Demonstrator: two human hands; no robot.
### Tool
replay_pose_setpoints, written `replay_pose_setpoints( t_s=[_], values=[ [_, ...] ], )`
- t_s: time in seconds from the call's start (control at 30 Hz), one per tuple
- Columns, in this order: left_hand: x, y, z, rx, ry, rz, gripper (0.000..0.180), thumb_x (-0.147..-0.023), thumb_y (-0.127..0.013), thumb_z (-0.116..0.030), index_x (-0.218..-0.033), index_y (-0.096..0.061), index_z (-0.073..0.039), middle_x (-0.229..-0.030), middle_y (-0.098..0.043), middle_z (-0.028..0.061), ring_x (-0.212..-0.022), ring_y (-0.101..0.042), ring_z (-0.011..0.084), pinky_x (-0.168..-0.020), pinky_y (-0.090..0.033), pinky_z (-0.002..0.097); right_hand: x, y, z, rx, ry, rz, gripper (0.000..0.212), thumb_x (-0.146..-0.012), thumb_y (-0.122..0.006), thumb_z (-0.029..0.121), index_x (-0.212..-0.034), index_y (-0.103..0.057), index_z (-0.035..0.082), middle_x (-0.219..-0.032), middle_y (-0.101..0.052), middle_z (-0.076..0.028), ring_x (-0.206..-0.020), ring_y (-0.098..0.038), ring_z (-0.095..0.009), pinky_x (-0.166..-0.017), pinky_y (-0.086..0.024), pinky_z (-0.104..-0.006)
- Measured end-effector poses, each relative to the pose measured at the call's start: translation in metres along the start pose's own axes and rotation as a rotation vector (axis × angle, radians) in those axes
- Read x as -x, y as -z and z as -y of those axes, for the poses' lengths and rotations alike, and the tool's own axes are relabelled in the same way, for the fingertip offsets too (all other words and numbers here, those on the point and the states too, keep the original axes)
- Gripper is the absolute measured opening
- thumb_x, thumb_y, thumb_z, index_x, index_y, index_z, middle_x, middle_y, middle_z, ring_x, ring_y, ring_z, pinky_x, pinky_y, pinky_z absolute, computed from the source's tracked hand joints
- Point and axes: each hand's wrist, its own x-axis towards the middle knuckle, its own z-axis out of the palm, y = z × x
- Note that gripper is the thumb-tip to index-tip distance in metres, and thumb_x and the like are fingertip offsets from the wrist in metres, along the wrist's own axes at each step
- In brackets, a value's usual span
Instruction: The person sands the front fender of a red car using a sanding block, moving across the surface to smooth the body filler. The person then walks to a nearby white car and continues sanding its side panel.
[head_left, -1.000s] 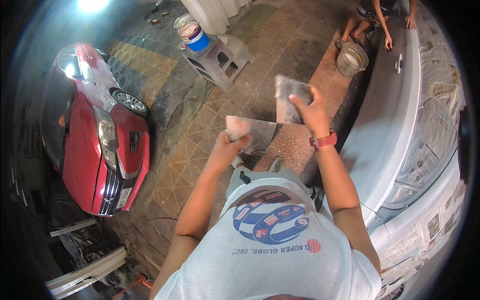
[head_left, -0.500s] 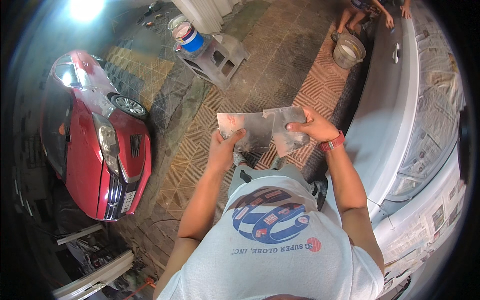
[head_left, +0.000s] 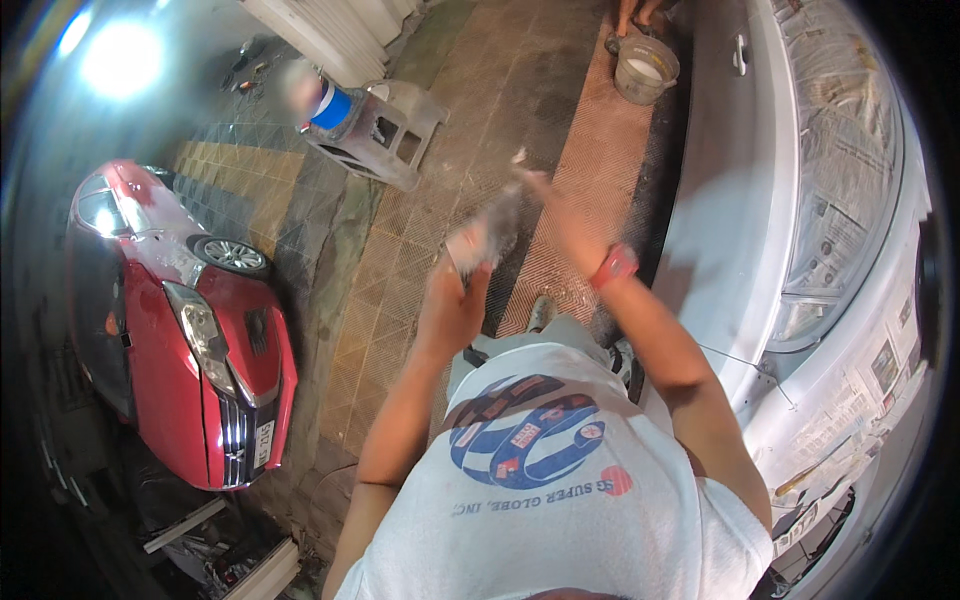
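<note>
A worn, dusty grey sheet of sandpaper (head_left: 468, 243) is gripped in my left hand (head_left: 455, 308), between thumb and fingers. It is tilted, seen nearly edge-on, and its upper end is smeared by motion. My right hand (head_left: 568, 222), with a red watch above it, is off to the upper right of the sheet. Its fingers are too blurred to show whether they touch the sheet's far end or hold anything. A small pale blurred spot shows just beyond the fingertips.
A silver car (head_left: 735, 225), its windows masked with newspaper and plastic, stands close on my right. Ahead are a bucket (head_left: 640, 88) of whitish liquid, another person's legs (head_left: 632, 16) and a grey stool (head_left: 385, 125) bearing a blue-banded can (head_left: 332, 106). On the left is a red car (head_left: 175, 370).
The sheet, held flat by both hands before, is now tilted in my left hand. My right hand has swung forward and left, blurred by speed. The whole view has shifted a little.
</note>
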Motion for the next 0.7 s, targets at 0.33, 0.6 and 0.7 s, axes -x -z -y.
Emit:
replay_pose_setpoints(
  t_s=[0.33,0.6,0.7],
  values=[
    [0.027,-0.011,0.054,1.189,0.589,-0.131,0.036,-0.109,-0.064,-0.023,-0.139,-0.06,-0.004,-0.135,-0.068,0.0092,-0.122,-0.066,0.0194,-0.101,-0.052,0.0338,0.007,0.007,0.004,-0.917,-0.584,-0.431,0.04,-0.099,-0.067,0.011,-0.138,-0.061,0.005,-0.115,-0.074,-0.019,-0.101,-0.074,-0.035,-0.089,-0.06,-0.0431],
    [0.007,-0.012,0.047,1.462,0.514,0.006,0.049,-0.112,-0.057,-0.035,-0.148,-0.054,-0.002,-0.143,-0.064,0.0113,-0.133,-0.061,0.0243,-0.114,-0.045,0.0444,-0.001,0.019,0.072,-1.855,-0.959,-0.213,0.028,-0.108,-0.064,0.025,-0.132,-0.063,0.01,-0.104,-0.071,-0.004,-0.094,-0.075,-0.018,-0.083,-0.065,-0.0378],
    [0.001,-0.019,0.033,1.225,0.482,-0.105,0.055,-0.112,-0.056,-0.041,-0.15,-0.053,-0.001,-0.145,-0.063,0.0118,-0.135,-0.058,0.0205,-0.115,-0.043,0.0378,-0.006,0.043,0.116,-2.095,-0.87,-0.148,0.035,-0.111,-0.06,0.032,-0.138,-0.055,0.01,-0.107,-0.071,-0.004,-0.103,-0.077,-0.02,-0.087,-0.066,-0.0397]
  ],
)
